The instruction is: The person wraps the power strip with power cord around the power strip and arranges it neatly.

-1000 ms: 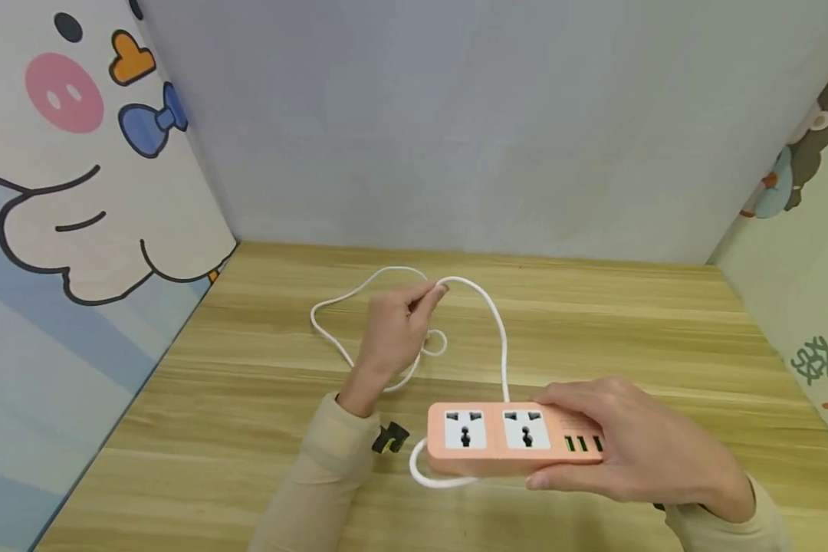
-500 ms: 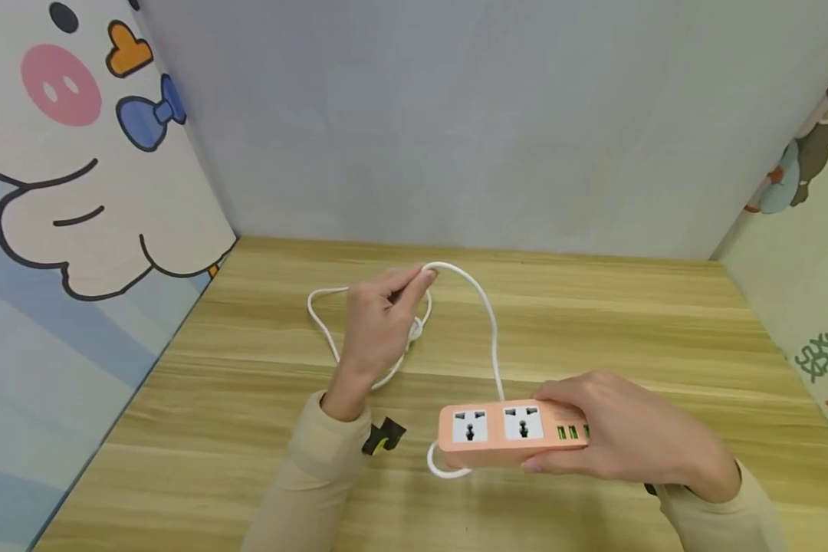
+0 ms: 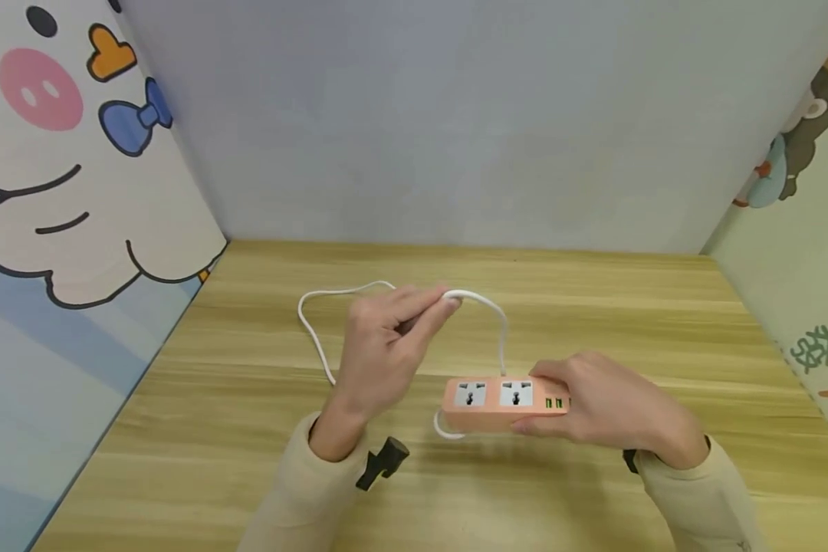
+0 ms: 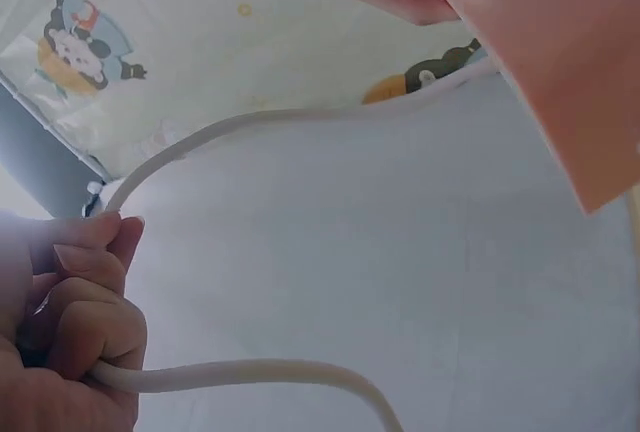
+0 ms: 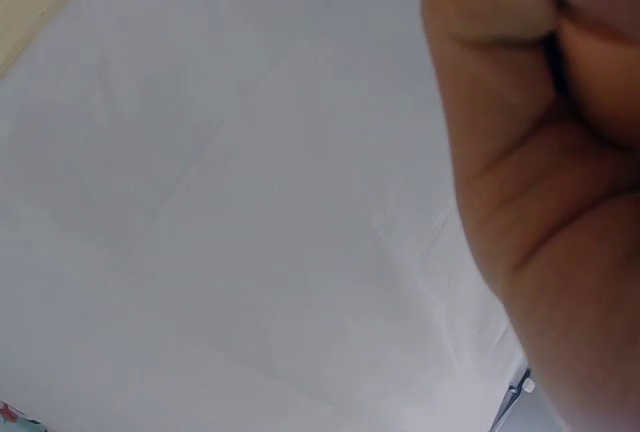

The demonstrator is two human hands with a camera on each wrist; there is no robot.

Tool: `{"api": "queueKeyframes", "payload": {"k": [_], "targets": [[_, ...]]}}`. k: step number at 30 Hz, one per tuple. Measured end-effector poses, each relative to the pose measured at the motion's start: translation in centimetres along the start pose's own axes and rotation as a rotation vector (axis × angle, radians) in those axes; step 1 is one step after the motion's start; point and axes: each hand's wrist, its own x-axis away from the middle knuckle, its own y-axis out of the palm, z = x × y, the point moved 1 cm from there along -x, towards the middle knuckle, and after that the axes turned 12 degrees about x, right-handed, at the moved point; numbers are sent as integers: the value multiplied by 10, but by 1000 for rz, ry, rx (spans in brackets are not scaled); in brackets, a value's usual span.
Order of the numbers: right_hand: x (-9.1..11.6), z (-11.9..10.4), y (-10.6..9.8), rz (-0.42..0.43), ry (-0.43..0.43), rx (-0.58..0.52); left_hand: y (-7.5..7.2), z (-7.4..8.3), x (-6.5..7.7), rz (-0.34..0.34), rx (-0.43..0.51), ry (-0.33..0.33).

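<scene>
My right hand (image 3: 610, 402) grips the right end of a peach-coloured power strip (image 3: 493, 418), thumb along its near side and fingers over the far side. Two white universal sockets and some USB ports face up; the hand covers the rest of that end. My left hand (image 3: 389, 341) pinches the white power cord (image 3: 486, 303) between thumb and fingertips, left of the strip. From there the cord arches over and down to the strip's far side. In the left wrist view the cord (image 4: 260, 117) passes through the curled fingers (image 4: 95, 332) and leaves below them.
More of the white cord (image 3: 307, 318) lies looped on the wooden table (image 3: 200, 414) beyond and left of the left hand. A short cord bend (image 3: 445, 429) shows under the strip's left end. Printed panels and a grey wall (image 3: 455, 130) enclose the table.
The strip and right hand have moved away from me and slightly left. My left hand first shifted left, then came back nearer and right, still pinching the cord. The arch of cord is lower.
</scene>
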Motion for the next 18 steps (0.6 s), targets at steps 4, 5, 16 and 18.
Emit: {"api": "queueKeyframes", "payload": {"k": [4, 5, 16, 18], "targets": [[-2, 7, 1, -15, 65, -17, 2, 11, 4, -46, 13, 34], [-3, 9, 0, -13, 80, -12, 2, 13, 4, -53, 15, 41], [0, 22, -8, 112, 137, -2, 5, 34, 10, -203, 137, 143], [1, 24, -9, 134, 163, -18, 6, 36, 11, -239, 148, 158]]}}
